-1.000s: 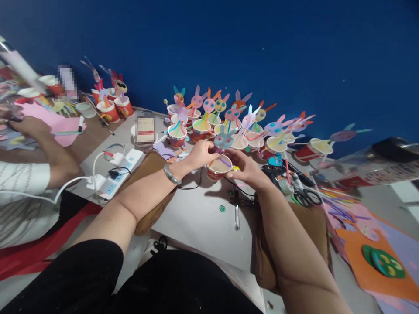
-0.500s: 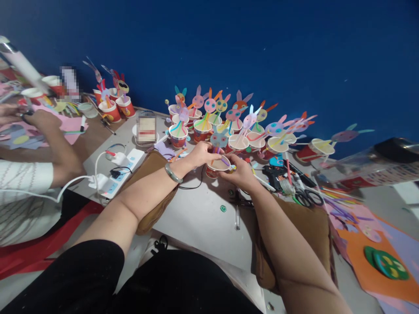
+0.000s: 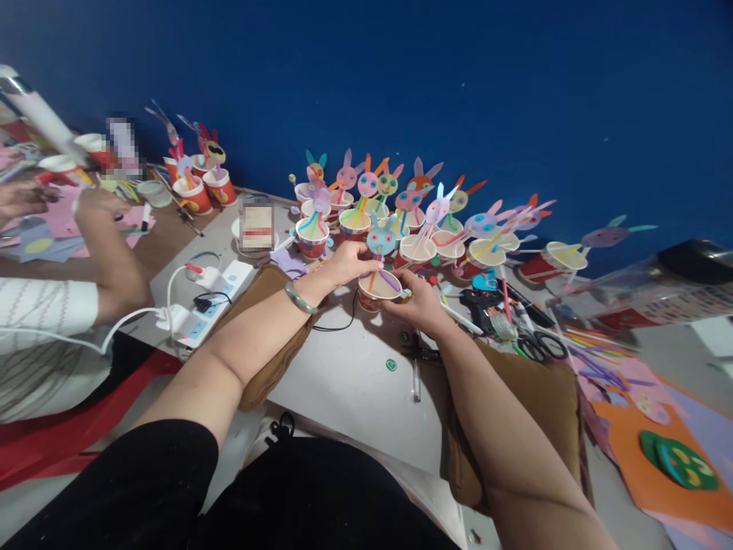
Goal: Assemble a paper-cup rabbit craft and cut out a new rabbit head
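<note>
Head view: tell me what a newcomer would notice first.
The crowd of paper cups with colorful rabbit faces, standing before the deep blue wall. Nearer, the right hand holds another cup, the left hand its straws below a blue rabbit face. Bright orange paper lies lower right.

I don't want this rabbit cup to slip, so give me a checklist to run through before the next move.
Right hand holding the cup: ok, thumb and fingers at its side.
Left hand holding the strips: cannot tell; its thumb is beside them.
Rabbit face upright above the cup: ok.
Strips attached inside the cup: cannot tell.
Space behind the cup: not ok, other cups crowd close.
Scissors away from both hands: ok.
</note>
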Motion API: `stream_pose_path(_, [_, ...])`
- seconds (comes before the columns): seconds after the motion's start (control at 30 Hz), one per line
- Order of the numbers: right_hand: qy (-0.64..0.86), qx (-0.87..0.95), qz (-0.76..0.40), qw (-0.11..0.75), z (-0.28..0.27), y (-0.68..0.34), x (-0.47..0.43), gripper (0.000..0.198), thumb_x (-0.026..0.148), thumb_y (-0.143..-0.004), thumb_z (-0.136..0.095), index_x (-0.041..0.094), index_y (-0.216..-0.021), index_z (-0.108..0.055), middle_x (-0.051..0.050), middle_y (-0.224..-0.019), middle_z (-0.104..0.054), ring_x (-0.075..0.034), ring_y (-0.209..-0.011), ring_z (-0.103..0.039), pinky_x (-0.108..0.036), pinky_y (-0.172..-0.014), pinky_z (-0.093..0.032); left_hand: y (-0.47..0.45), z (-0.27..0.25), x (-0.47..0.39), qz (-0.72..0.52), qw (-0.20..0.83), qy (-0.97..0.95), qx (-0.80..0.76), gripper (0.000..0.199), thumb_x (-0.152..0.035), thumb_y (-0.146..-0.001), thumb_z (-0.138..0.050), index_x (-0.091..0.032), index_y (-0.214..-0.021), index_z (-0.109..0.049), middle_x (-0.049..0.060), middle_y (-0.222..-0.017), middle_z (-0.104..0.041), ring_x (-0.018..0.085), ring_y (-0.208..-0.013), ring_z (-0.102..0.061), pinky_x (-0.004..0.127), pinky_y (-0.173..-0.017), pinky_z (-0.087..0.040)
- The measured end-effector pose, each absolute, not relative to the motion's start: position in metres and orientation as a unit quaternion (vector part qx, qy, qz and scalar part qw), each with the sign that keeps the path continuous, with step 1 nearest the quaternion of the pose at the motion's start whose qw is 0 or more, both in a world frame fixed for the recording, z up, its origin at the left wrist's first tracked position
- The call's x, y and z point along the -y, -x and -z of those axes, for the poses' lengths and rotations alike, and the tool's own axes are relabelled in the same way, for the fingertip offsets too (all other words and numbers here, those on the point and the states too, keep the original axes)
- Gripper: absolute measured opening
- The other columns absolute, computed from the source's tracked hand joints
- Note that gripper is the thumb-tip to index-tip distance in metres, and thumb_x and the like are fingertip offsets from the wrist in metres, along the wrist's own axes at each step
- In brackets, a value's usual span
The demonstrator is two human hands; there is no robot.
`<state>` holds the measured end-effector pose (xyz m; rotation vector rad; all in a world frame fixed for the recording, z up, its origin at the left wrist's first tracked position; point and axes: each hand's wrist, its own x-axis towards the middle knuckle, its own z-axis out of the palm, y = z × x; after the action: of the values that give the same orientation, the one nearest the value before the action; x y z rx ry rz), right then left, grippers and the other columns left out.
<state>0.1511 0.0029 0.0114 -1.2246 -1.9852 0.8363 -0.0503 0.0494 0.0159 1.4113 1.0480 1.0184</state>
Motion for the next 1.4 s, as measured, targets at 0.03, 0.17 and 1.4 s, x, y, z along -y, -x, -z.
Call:
stream_pose_path(0.03, [0.468,0.756,-0.321,0.326,-0.011,-0.151,-0.003,0.043,0.037,-0.067,-0.08,0.022,-0.105,-0.068,-0.006,-0.102,-0.078,-0.026,-0.091,-0.071,-0.036,-0.078,-0.056,0.051,-0.017,-0.049,-0.421,0.515,-0.599,-0.445,0.014,-0.02,-0.072,-0.077,-0.009,-0.079,-0.072,0.0,-0.072,-0.068,0.01,-0.068,-0.057,0.024,-0.068,-0.044])
stream_pose_path(0.17, [0.477,0.752,-0.321,0.323,-0.009,-0.149,-0.003,0.044,0.037,-0.065,-0.081,0.021,-0.104,-0.067,-0.006,-0.101,-0.078,-0.026,-0.089,-0.071,-0.036,-0.078,-0.056,0.049,-0.02,-0.046,-0.416,0.501,-0.603,-0.462,0.013,-0.02,-0.07,-0.079,-0.009,-0.074,-0.072,0.0,-0.069,-0.068,0.01,-0.066,-0.056,0.024,-0.066,-0.043])
stream_pose_path(1.4, [0.504,0.707,-0.287,0.404,0.001,-0.152,-0.009,0.054,0.044,-0.068,-0.081,0.017,-0.113,-0.067,-0.01,-0.104,-0.078,-0.026,-0.091,-0.072,-0.038,-0.08,-0.057,0.047,-0.027,-0.05,-0.52,0.467,-0.535,-0.475,0.026,-0.034,-0.099,-0.06,-0.014,-0.082,-0.066,0.004,-0.081,-0.069,0.012,-0.074,-0.062,0.026,-0.07,-0.048])
